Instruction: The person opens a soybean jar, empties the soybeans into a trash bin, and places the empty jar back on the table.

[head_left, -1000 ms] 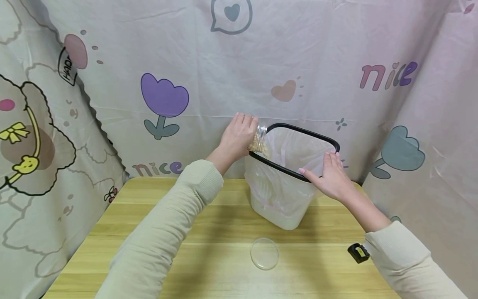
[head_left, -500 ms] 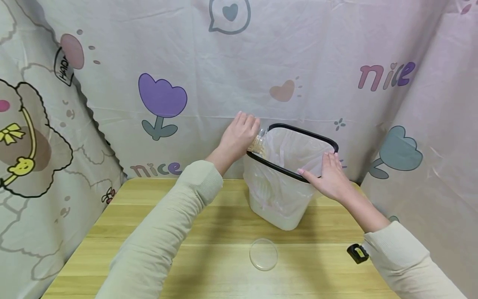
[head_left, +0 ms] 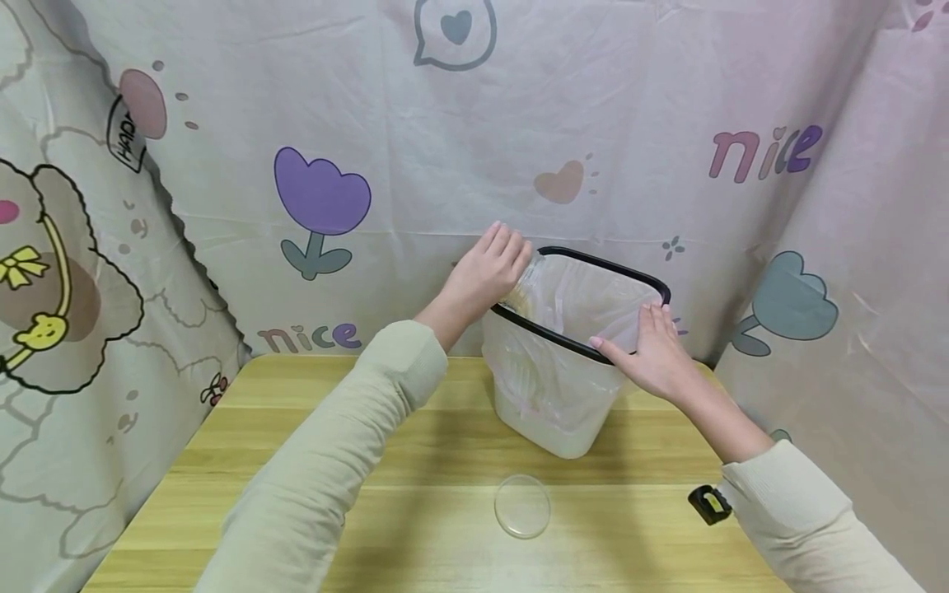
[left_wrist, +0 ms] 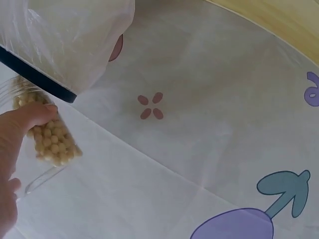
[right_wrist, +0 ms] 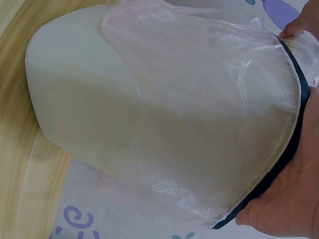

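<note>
My left hand (head_left: 482, 268) grips a clear jar, tilted at the left corner of the trash can's black rim (head_left: 549, 329). Pale round beans (left_wrist: 52, 144), perhaps soybeans, show through its wall in the left wrist view, with my thumb (left_wrist: 37, 114) across it. The head view leaves most of the jar hidden behind my hand. A thin plastic bag (right_wrist: 199, 99) lines the white trash can (head_left: 556, 432) and hangs over its outside. My right hand (head_left: 656, 354) rests across the rim's right front corner, fingers and thumb fairly straight.
A round clear lid (head_left: 522, 506) lies on the wooden table (head_left: 415, 527) in front of the trash can. At my right cuff is a small black device (head_left: 709, 504). A printed curtain (head_left: 445, 148) hangs close behind and at both sides.
My left hand has shifted a little right and over the rim with the jar, which tips further toward the opening. The right hand and the trash can stay nearly in place.
</note>
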The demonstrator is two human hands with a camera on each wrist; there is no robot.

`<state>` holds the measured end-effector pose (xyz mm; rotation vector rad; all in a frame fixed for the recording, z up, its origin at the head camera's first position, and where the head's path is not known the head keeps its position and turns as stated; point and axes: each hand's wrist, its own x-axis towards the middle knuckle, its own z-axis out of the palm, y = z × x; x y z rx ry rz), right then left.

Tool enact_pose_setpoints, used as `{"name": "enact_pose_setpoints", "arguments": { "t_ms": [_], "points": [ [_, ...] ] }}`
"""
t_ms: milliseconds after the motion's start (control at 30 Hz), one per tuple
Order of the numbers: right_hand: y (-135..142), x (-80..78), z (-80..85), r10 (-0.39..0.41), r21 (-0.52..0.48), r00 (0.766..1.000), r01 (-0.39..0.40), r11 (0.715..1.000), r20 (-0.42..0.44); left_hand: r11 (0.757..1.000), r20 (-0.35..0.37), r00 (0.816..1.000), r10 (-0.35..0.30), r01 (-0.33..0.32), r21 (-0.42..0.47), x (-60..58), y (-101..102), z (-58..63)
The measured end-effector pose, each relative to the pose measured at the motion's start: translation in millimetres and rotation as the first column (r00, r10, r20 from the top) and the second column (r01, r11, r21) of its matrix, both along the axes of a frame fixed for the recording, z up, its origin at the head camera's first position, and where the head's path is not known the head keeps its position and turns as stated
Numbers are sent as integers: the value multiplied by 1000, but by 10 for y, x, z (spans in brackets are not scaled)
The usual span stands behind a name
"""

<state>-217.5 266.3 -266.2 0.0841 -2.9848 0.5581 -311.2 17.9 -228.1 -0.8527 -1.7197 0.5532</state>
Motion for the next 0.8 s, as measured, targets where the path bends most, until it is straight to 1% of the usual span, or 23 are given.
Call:
{"name": "enact_pose_setpoints", "arguments": {
  "t_ms": [67, 167, 367, 567, 667, 800],
  "points": [
    [3, 1, 0, -1, 0, 1000, 1, 1000, -1, 1000, -62, 998, -17, 17, -9, -16, 12, -11],
    [7, 2, 1, -2, 0, 1000, 2, 1000, -5, 999, -112, 993, -43, 39, -32, -33, 33, -19],
    [12, 3, 3, -4, 0, 1000, 4, 1000, -6, 994, -113, 991, -64, 53, -100, -9, 70, 2],
    [6, 5, -2, -6, 4, 1000, 6, 1000, 0, 989, -139, 987, -85, 67, -131, -22, 97, 3],
    [0, 7, -5, -5, 1, 1000, 5, 1000, -1, 985, -147, 986, -84, 60, -160, -16, 96, -2],
    [-11, 6, -9, -8, -3, 1000, 8, 1000, -6, 974, -163, 984, -64, 26, -225, -4, 91, 9]
  ]
}}
